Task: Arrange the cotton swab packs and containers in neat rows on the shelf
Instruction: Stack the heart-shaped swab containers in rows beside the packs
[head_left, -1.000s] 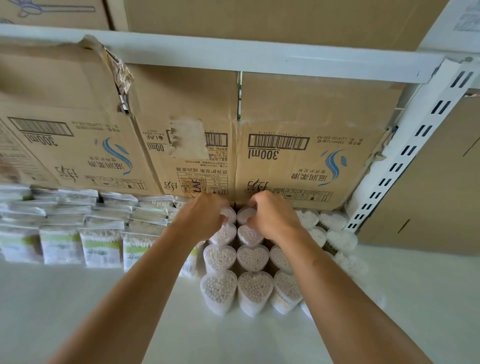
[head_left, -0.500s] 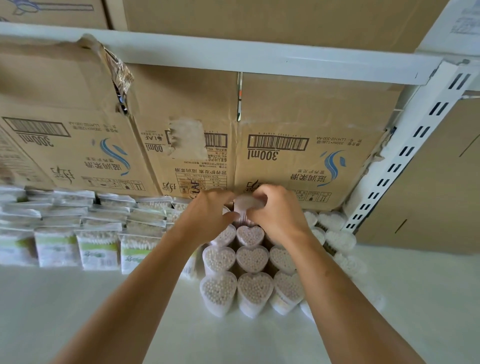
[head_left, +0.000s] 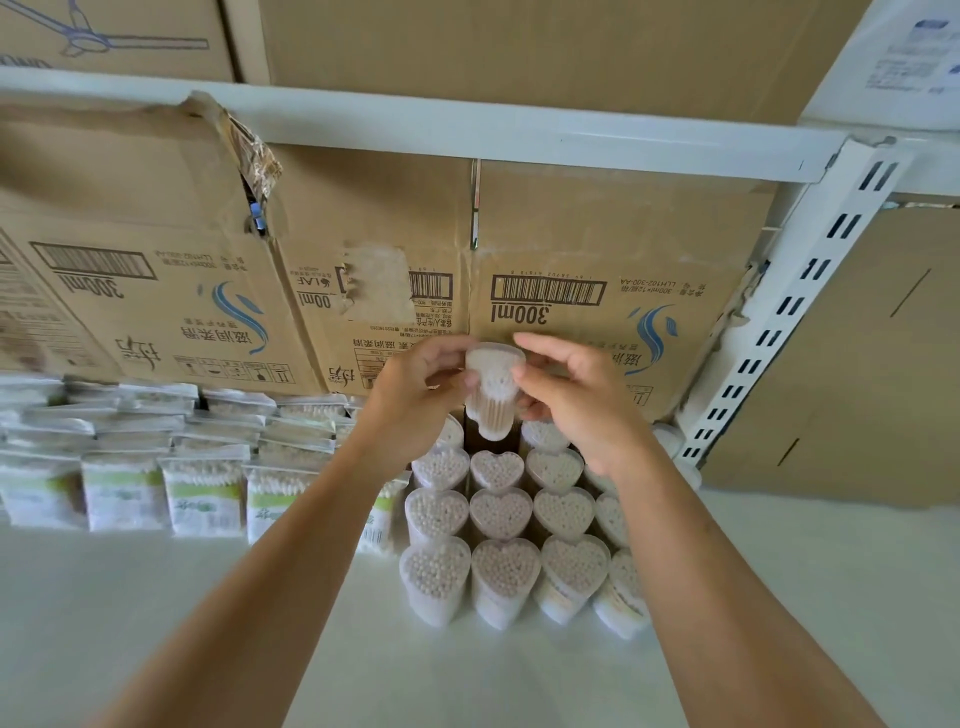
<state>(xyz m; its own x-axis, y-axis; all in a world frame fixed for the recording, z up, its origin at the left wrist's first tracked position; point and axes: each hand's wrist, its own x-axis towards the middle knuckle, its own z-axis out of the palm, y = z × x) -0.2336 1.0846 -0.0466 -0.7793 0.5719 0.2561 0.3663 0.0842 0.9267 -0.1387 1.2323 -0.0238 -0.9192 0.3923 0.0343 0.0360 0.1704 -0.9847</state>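
Clear plastic, thin and smooth, makes the heart-shaped container (head_left: 493, 389) of cotton swabs. It is held in the air between both hands, at 12 o'clock from the block of standing containers (head_left: 501, 514) on the white shelf (head_left: 156, 623).

The left hand (head_left: 410, 400) pinches its wall from 9 o'clock, with the thumb in front and the fingers (head_left: 447, 353) curled near the rim. The right hand (head_left: 576, 410) pinches it from 3 o'clock with the thumb and the lower fingers, and its index finger is stretched out above the lid.

I judge that the container is very light and fairly stiff, but the wall may bend under a hard squeeze. The surface looks slippery. It becomes narrow toward the bottom, so it will probably tip easily when set down between its neighbours. The best hold seems to be on the wide upper part, just under the lid, with one hand on each side and only gentle pressure.

A dark gap (head_left: 471, 434) at the far end of the middle column looks like the place for it.

Soft packs (head_left: 202, 488) stand in rows at 9 o'clock from the block. Cardboard boxes (head_left: 597, 249) close the shelf at 12 o'clock.
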